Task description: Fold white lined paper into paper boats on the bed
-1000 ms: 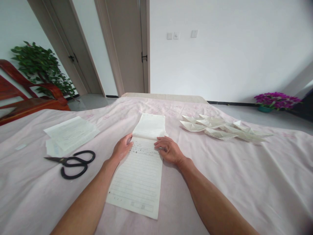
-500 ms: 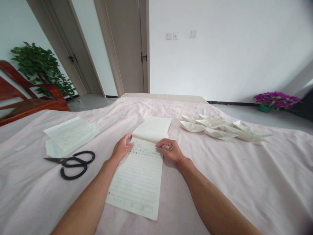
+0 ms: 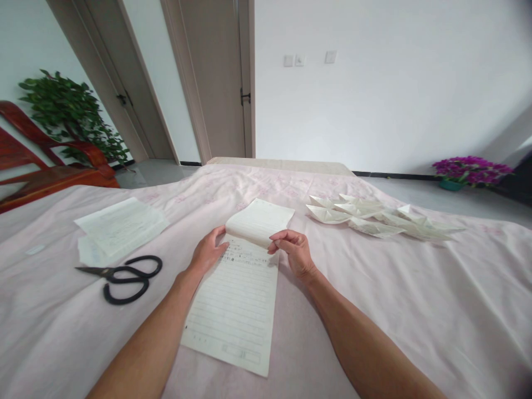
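Note:
A long lined paper [image 3: 230, 299] lies in front of me, with handwriting across its middle. Its upper part [image 3: 260, 219] bulges up and curves over above the writing. My left hand [image 3: 209, 250] grips the left edge near this bend, thumb on top and fingers partly hidden. On the opposite edge, my right hand [image 3: 294, 253] pinches the paper at the bend between thumb and fingertips. Black-handled scissors [image 3: 124, 277] rest to the left of my left forearm, blades pointing left.
Several loose sheets [image 3: 120, 227] lie behind the scissors. Several folded paper boats [image 3: 366, 213] are grouped at the right. A pink cloth [image 3: 374, 310] with wrinkles covers the surface. Beyond it stand a wooden chair [image 3: 54, 158], a green plant [image 3: 68, 113] and purple flowers [image 3: 469, 169].
My right hand has shifted slightly right and up, its fingers straighter. The paper's upper part has moved a little to the right and bulges more. My left hand stays in place.

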Motion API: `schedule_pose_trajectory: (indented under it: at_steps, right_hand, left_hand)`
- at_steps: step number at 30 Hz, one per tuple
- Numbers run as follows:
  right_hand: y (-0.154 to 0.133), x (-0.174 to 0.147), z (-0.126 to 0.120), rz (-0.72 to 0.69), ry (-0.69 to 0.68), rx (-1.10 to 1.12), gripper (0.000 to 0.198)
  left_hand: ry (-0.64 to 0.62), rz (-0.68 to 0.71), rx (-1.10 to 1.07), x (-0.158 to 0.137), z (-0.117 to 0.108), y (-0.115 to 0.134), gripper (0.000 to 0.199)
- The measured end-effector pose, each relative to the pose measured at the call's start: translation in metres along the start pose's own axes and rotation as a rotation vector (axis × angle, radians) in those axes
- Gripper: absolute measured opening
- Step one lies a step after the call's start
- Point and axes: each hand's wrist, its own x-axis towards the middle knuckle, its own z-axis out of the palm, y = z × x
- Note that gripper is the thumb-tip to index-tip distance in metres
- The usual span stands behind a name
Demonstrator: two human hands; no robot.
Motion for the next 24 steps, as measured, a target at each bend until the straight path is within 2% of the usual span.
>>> schedule_pose_trajectory:
  at_steps: [8,13,20,24]
  right_hand:
    - [-0.007,-0.002,0.004,0.066,0.015,-0.060,0.012]
    - [-0.004,-0.004,0.006,0.004,0.003,-0.211,0.013]
    - [-0.006,-0.013,0.009,-0.286,-0.264,-0.649,0.024]
    - [-0.007,-0.017,0.016,-0.293,-0.336,-0.659,0.023]
  left_hand:
    - [0.006,-0.049,0.021,0.000,-0.001,0.002,0.049]
    - [0.031,-0.044,0.041,0.001,-0.001,-0.001,0.050]
    - [-0.010,-0.062,0.069,-0.001,-0.001,0.004,0.044]
    - [0.018,-0.058,0.059,-0.002,-0.002,0.009,0.053]
